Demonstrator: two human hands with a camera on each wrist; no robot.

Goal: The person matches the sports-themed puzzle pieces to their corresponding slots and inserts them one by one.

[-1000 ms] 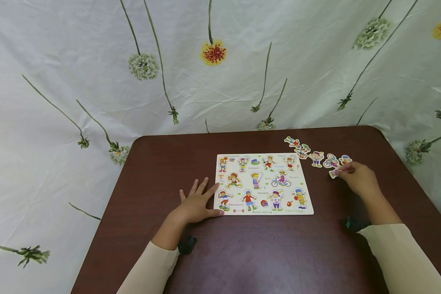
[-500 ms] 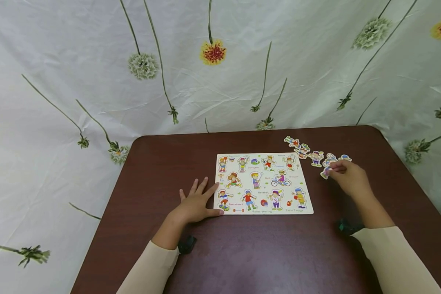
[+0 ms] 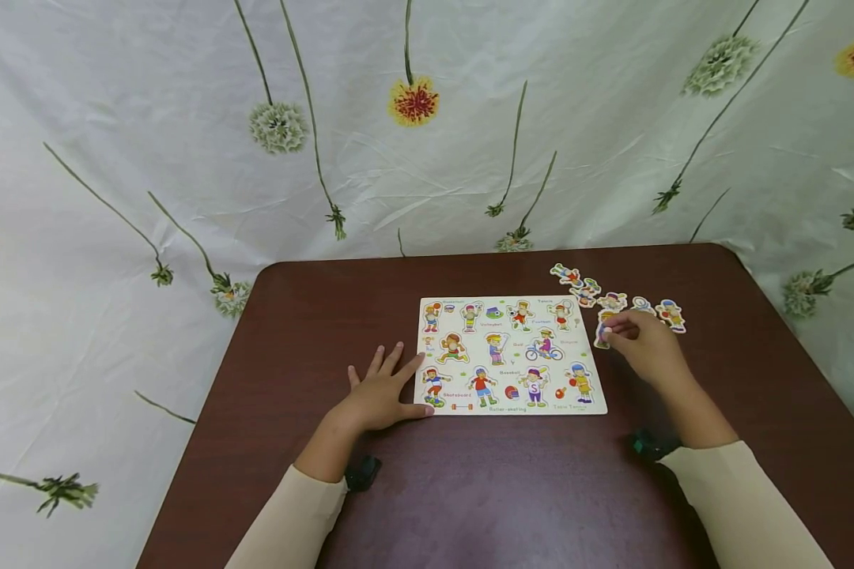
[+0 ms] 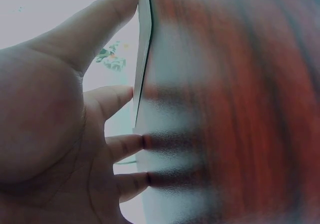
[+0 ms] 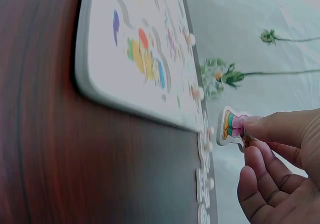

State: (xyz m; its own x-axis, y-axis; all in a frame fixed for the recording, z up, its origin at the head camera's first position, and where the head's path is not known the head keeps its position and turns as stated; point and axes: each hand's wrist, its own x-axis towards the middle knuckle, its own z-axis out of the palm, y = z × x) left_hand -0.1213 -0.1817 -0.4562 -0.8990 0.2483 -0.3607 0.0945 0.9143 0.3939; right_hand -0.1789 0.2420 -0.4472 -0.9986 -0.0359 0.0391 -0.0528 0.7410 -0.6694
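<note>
A puzzle piece (image 3: 602,330) with a child figure is pinched between the thumb and fingers of my right hand (image 3: 644,348), just off the right edge of the puzzle board (image 3: 473,344). In the right wrist view the piece (image 5: 229,128) is above the table, its pink and green part showing and the rest behind the fingers. My left hand (image 3: 377,399) lies spread at the board's left side. Its thumb and index fingertip touch the board edge (image 4: 144,44), while other fingertips rest on the table. The white board bears colourful sports figures and printed words.
Several loose puzzle pieces (image 3: 613,300) lie in a row behind and right of the board; my right hand partly covers some. The dark wooden table (image 3: 527,490) meets a flowered cloth (image 3: 341,142) at its back edge. Small knobs (image 5: 198,93) stand up from the board.
My right hand has carried the puzzle piece leftward from the loose pieces toward the board, uncovering the rightmost piece. The left hand and the board stay in place.
</note>
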